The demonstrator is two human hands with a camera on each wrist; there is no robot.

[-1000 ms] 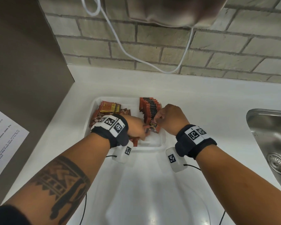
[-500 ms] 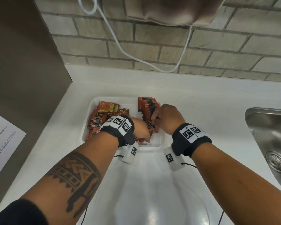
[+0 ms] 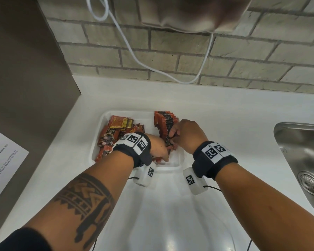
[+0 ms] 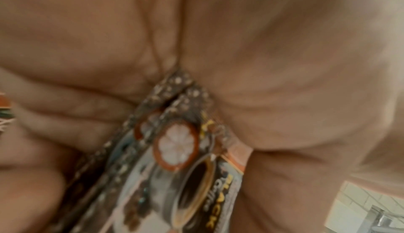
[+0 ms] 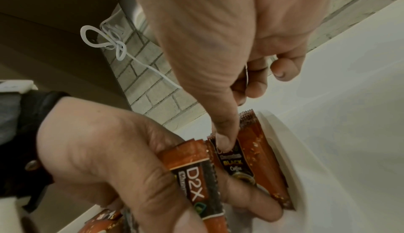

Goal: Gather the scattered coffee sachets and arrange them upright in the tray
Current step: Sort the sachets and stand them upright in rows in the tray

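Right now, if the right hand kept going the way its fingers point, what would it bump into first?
Most likely the upright row of sachets in the tray. The right hand points forward-left, and its fingers already press the nearest sachet there. The left hand sits just beside that path; depth is unclear.

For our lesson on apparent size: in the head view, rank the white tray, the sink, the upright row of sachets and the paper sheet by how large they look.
1. white tray
2. sink and paper sheet: both cropped, unranked
3. upright row of sachets
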